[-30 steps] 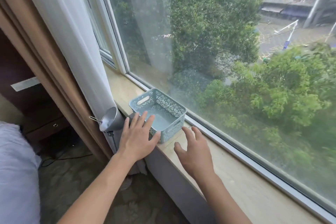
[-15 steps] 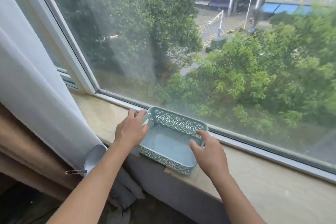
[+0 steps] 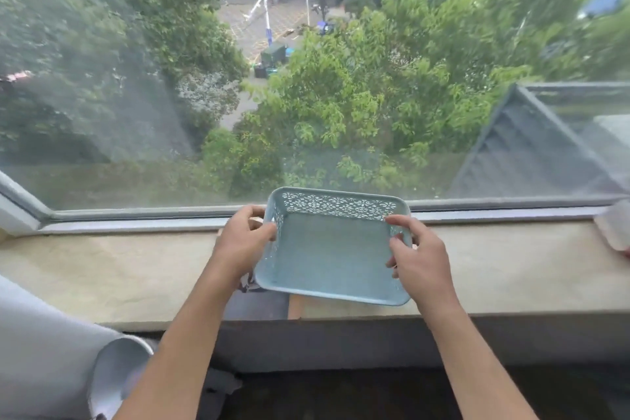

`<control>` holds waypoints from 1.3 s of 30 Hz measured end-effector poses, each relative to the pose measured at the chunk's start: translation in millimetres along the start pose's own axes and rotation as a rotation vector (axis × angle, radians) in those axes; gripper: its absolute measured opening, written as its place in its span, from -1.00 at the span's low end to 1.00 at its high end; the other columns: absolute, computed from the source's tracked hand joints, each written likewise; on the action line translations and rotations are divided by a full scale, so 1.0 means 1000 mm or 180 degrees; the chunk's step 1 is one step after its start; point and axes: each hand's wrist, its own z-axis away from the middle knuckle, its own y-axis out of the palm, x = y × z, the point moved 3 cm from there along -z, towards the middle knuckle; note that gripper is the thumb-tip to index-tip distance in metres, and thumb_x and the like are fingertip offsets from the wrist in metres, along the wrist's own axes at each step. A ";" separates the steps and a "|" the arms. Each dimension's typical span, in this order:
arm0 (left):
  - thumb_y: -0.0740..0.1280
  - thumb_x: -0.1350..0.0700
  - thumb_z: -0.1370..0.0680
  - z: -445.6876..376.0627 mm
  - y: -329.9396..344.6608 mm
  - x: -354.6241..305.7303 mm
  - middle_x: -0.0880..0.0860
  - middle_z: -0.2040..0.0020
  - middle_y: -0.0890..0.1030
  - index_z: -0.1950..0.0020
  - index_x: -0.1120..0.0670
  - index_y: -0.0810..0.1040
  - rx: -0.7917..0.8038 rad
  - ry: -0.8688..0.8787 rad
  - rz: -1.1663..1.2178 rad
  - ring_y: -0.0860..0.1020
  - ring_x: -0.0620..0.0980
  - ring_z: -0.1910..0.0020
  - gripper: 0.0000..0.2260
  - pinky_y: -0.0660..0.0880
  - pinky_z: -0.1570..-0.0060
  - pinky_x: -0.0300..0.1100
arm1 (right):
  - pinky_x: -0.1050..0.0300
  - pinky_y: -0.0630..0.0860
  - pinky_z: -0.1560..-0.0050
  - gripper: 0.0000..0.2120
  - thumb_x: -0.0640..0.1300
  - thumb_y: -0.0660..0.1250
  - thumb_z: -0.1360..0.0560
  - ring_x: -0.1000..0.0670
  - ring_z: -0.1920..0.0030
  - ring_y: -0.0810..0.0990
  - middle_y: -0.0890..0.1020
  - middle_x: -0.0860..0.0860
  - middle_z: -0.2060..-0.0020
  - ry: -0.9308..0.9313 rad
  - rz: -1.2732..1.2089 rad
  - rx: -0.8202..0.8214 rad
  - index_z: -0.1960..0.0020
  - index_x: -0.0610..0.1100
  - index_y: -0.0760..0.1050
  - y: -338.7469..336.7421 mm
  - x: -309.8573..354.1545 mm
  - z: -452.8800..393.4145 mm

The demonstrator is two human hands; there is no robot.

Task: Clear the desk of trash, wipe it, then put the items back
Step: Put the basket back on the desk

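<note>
Both hands gripped the empty pale-blue lattice basket [image 3: 332, 249] by its short ends, left hand [image 3: 243, 242] and right hand [image 3: 417, 254] equally near, its long axis parallel to the windowsill's [image 3: 119, 269] front edge, near rim overhanging.

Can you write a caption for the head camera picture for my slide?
Both hands, left hand and right hand, grip an empty pale blue basket by its sides above the windowsill.

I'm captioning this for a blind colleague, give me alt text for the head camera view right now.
Two bare hands, left hand and right hand, grip the short ends of an empty pale blue lattice basket over a stone windowsill. Trees and a street lie beyond the glass.
</note>
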 end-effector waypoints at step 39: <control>0.37 0.18 -0.64 0.369 0.681 -0.219 0.00 0.32 0.65 -0.09 -0.08 0.68 0.4078 0.1862 0.0241 0.53 -0.19 0.42 -0.83 0.46 0.33 -0.35 | -0.09 0.66 0.20 -0.70 -0.23 0.30 -0.61 0.00 0.31 0.69 0.70 0.11 0.17 0.1708 -0.0542 -0.4770 -0.11 0.19 0.43 -0.588 -0.229 0.259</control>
